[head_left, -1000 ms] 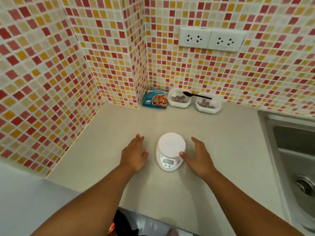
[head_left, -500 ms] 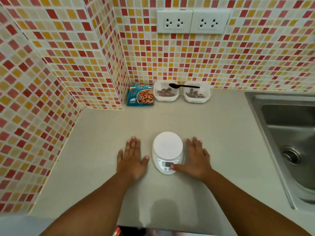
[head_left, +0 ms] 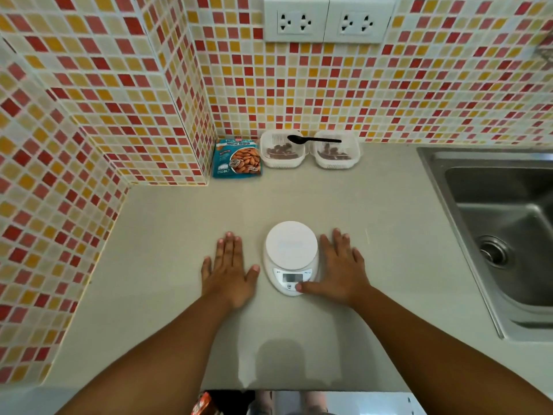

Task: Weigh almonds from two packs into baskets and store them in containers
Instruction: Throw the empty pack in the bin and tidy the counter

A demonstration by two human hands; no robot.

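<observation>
Now scale (head_left: 291, 256) btwn flat, spread left hand (head_left: 229, 269) & right hand (head_left: 341, 269), thumb on button.

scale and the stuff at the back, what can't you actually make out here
- Scale display, head view: digits too small and blurred.
- Button under the right hand thumb: covered by the thumb.
- Baskets: dark contents too small to count.
- Almond pack: opened or sealed, unclear.
- Sink: cut off by the right edge.

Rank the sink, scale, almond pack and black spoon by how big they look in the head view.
1. sink, cut off by the frame
2. scale, nearest the camera
3. almond pack
4. black spoon, longer than the pack is wide, but thin
</observation>
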